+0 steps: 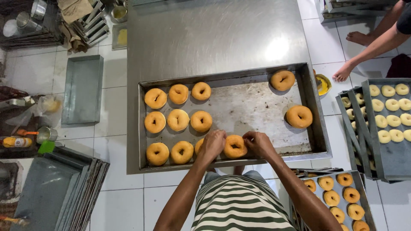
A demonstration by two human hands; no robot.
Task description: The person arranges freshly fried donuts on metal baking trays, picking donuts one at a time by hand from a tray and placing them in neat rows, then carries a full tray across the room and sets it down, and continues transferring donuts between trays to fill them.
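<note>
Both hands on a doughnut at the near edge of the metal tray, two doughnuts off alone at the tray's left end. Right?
Not quite. The head view shows the two lone doughnuts at the tray's right end, not the left. The rest holds: left hand and right hand are on a doughnut at the near edge.

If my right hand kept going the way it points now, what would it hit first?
The right hand points left at the doughnut it is already touching, with the left hand just beyond, on that doughnut's other side.
</note>
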